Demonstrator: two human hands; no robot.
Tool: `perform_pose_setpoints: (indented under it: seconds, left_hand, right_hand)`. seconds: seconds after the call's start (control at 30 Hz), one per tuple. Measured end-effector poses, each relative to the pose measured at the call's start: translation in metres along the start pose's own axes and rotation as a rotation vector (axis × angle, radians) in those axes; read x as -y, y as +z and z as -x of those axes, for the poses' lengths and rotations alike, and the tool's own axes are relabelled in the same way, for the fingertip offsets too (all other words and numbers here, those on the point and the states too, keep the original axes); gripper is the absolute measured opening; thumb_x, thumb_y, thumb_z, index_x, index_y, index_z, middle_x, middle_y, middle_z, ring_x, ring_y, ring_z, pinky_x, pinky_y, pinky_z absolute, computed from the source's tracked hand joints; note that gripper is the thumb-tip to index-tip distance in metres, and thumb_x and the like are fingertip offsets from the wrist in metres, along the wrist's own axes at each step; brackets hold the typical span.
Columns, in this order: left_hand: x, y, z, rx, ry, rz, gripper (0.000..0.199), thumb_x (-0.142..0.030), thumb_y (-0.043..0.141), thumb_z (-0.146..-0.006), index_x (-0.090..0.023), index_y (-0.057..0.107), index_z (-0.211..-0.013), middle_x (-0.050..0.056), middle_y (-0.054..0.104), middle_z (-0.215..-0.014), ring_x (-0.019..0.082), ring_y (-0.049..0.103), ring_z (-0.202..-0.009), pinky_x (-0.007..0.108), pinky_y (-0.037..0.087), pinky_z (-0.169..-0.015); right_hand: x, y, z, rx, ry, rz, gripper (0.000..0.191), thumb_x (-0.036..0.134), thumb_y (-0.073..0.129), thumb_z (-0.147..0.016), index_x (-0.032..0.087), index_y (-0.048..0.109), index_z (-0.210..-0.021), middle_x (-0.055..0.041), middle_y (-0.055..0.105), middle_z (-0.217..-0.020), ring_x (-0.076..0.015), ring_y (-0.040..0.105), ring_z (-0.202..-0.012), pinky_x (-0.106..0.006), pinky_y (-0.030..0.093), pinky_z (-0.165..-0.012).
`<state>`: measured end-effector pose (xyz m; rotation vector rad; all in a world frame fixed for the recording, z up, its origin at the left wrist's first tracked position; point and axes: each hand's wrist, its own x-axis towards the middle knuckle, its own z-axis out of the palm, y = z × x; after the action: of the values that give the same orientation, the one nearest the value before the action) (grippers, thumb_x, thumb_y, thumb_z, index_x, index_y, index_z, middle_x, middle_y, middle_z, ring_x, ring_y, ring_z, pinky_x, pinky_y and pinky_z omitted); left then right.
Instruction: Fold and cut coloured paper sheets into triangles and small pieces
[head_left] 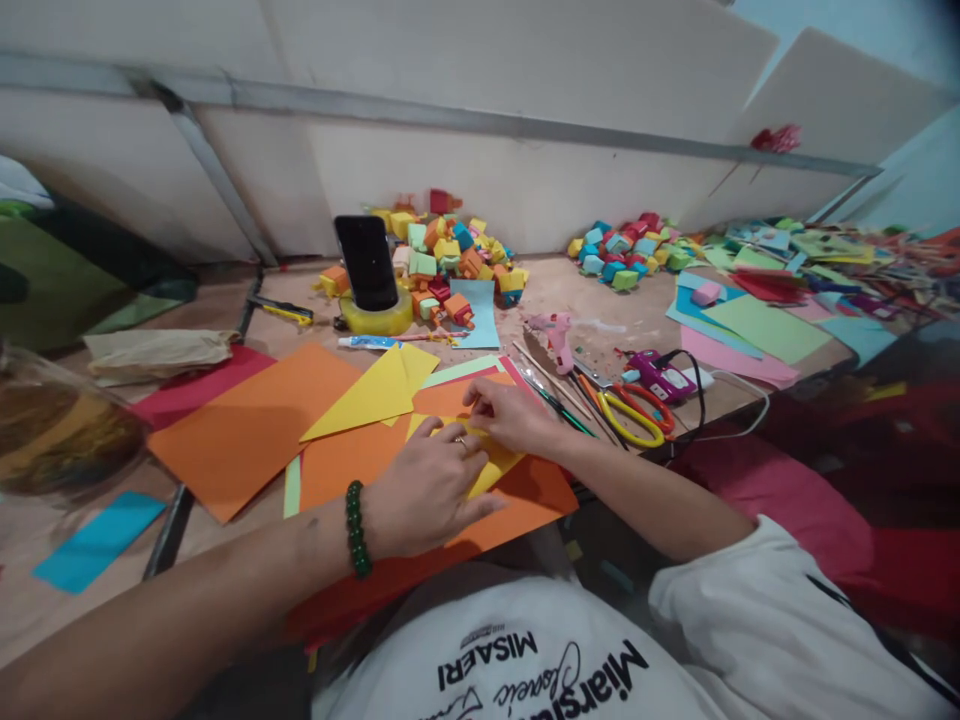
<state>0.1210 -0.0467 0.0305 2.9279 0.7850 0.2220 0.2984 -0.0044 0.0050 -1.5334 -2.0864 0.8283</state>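
My left hand (431, 490), with a green bead bracelet (357, 530) at its wrist, lies over a yellow paper piece (496, 468), fingers somewhat bent and thumb held apart. Close by on the right, my right hand (506, 412) has its fingers curled and drawn together at the far part of that piece; what they pinch is too small to tell. Beneath both hands are stacked orange sheets (341, 470). Another yellow sheet (364, 398) rests beyond my left hand, partly over a large orange sheet (251, 430).
Beyond the papers, a phone (366, 262) stands in a tape roll (379, 318) beside piled paper cubes (442, 250). To the right are a pink glue gun (555, 338), scissors (634, 418) and a purple device (660, 377) with cables. A plastic bag (64, 430) sits left.
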Motion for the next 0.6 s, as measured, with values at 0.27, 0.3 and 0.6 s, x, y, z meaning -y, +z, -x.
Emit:
perform_pose_setpoints:
  seconds: [0.27, 0.3, 0.6]
  left_hand:
    - [-0.012, 0.002, 0.003, 0.080, 0.016, -0.069, 0.064, -0.065, 0.034, -0.092, -0.012, 0.066, -0.109, 0.015, 0.070, -0.096, 0.030, 0.060, -0.087, 0.047, 0.039, -0.085]
    - [-0.013, 0.002, 0.002, 0.090, 0.015, -0.074, 0.066, -0.066, 0.034, -0.091, -0.012, 0.066, -0.111, 0.015, 0.069, -0.096, 0.030, 0.060, -0.088, 0.048, 0.039, -0.086]
    - [-0.012, 0.000, -0.002, 0.163, 0.085, 0.018, 0.064, -0.064, 0.032, -0.093, -0.012, 0.069, -0.101, 0.014, 0.067, -0.096, 0.027, 0.058, -0.085, 0.043, 0.040, -0.083]
  right_hand:
    - [-0.004, 0.001, 0.001, -0.028, -0.032, -0.015, 0.014, 0.010, 0.058, -0.079, 0.020, 0.056, -0.088, 0.0023, 0.063, -0.074, -0.0131, 0.059, -0.070, -0.023, 0.041, -0.063]
    - [-0.004, 0.002, 0.001, -0.026, -0.033, -0.017, 0.014, 0.010, 0.058, -0.079, 0.019, 0.056, -0.088, 0.0019, 0.063, -0.075, -0.0132, 0.059, -0.070, -0.023, 0.040, -0.064]
    - [-0.006, 0.000, 0.000, 0.003, -0.023, 0.003, 0.014, 0.012, 0.057, -0.080, 0.019, 0.057, -0.092, 0.0003, 0.064, -0.080, -0.0141, 0.059, -0.074, -0.024, 0.040, -0.065]
